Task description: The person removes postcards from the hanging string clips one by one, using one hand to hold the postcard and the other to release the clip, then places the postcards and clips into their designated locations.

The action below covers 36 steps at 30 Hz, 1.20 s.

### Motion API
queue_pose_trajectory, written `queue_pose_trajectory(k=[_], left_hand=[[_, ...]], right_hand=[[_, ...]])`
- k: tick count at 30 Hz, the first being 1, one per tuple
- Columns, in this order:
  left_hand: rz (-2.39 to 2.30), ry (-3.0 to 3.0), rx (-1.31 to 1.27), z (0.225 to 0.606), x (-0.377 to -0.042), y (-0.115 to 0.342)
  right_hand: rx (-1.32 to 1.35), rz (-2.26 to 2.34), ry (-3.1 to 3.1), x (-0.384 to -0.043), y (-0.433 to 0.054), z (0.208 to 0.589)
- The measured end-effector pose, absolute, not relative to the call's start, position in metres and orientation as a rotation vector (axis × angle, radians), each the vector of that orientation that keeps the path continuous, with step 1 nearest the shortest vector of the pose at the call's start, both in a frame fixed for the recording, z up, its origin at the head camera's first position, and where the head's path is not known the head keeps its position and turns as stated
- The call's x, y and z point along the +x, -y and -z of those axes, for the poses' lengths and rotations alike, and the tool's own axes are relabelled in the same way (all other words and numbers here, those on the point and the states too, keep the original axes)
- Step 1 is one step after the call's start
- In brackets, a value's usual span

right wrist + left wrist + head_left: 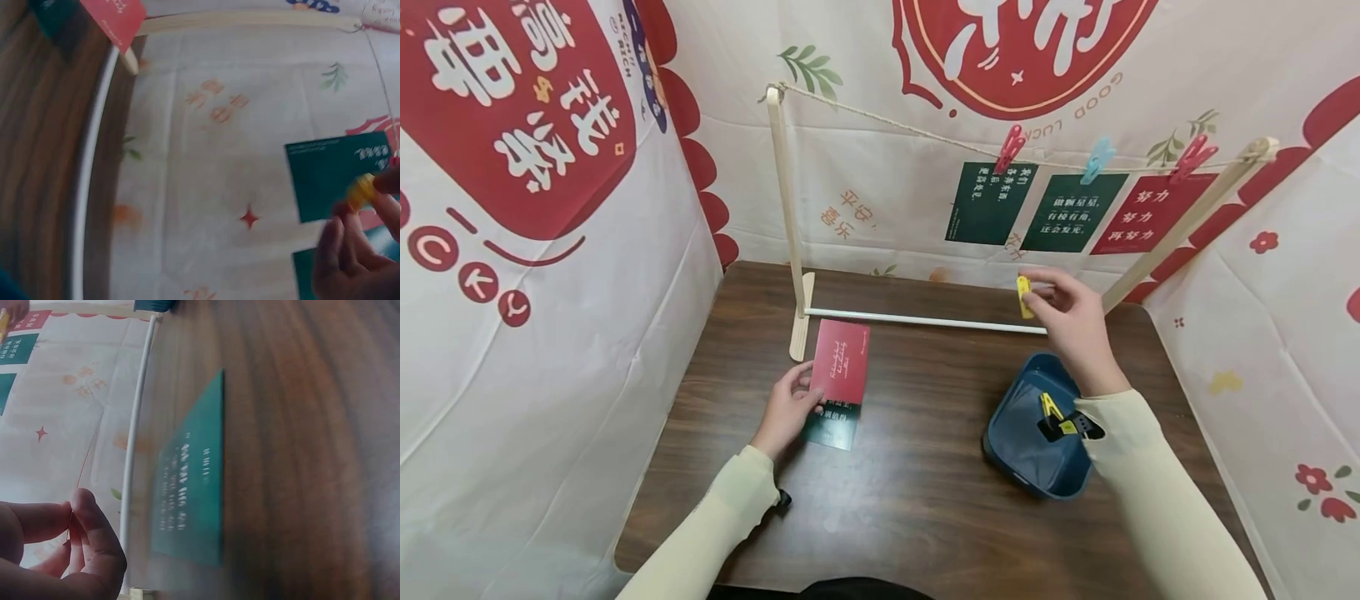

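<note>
My left hand (787, 408) pinches a red card (841, 360) by its edge; in the left wrist view the card shows edge-on between thumb and fingers. Below it a green card (194, 487) with white writing lies on the table, partly covered by the red one in the head view. My right hand (1067, 321) holds a yellow clothespin (1024, 297) between thumb and fingertips, raised in front of the hanging cards. On the rope hang two green cards (992, 202) and a red card (1129, 213), held by two red clothespins (1011, 148) and a blue clothespin (1098, 160).
A dark blue bin (1018, 454) stands under my right forearm, with a yellow clothespin (1049, 407) in it. The rope (887, 122) runs between two wooden posts (787, 208), joined low down by a white rod (925, 320). Printed cloth surrounds the brown table (917, 517).
</note>
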<state>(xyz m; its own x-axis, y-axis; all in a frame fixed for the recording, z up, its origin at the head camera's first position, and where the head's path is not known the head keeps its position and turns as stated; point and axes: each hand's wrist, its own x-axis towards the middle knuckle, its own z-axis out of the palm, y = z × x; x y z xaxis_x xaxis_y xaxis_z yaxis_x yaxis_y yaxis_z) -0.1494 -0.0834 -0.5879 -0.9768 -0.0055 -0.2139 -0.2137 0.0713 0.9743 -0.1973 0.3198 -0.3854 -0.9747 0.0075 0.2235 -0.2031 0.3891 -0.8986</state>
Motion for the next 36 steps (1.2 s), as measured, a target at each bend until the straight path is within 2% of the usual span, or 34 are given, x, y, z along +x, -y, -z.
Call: queue_pose_trajectory(k=[13, 20, 24, 36], left_hand=[[-1.934, -2.257, -0.239, 0.610, -0.144, 0.085], [-1.476, -2.667, -0.118, 0.609, -0.140, 0.091], [-1.285, -2.848, -0.031, 0.613, -0.136, 0.094], [-1.171, -2.959, 0.078, 0.616, -0.128, 0.100]], right_hand=[[0.374, -1.065, 3.041, -0.180, -0.380, 0.458], [0.431, -0.765, 3.321, -0.165, -0.410, 0.515], [0.470, -0.753, 3.402, -0.155, -0.416, 0.540], [0.568, -0.743, 3.444, -0.153, -0.414, 0.542]])
